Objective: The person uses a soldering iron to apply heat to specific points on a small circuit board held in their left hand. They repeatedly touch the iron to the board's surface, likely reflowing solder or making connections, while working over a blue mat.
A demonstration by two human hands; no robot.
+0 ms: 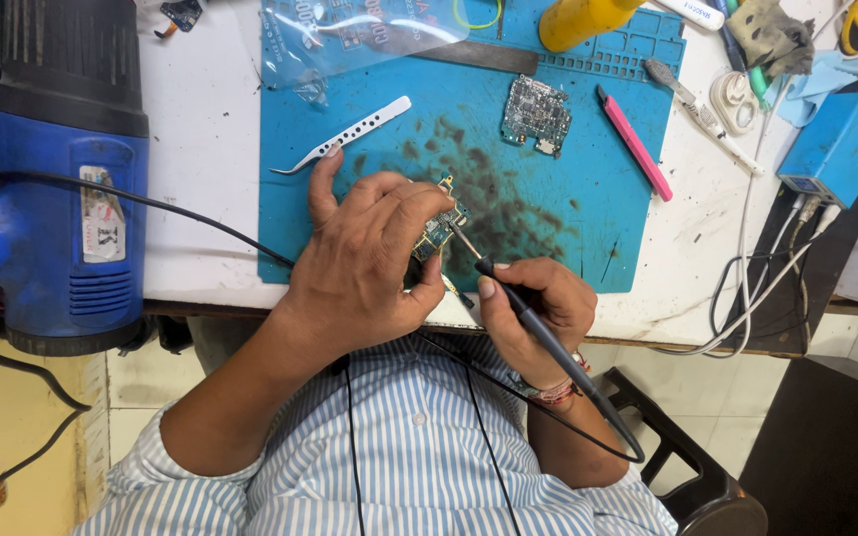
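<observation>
A small circuit board [438, 230] is pinched in the fingers of the left hand [364, 263] and tilted above the stained blue mat [369, 189], so that the black probe [508, 293], gripped pen-like by the right hand [538, 308], can be touched to it.

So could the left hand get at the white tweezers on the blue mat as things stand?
Probably yes. The left hand holds a small circuit board, but its outstretched finger already lies beside the white tweezers on the blue mat, with nothing between them. It would likely need to set down the board first.
</observation>
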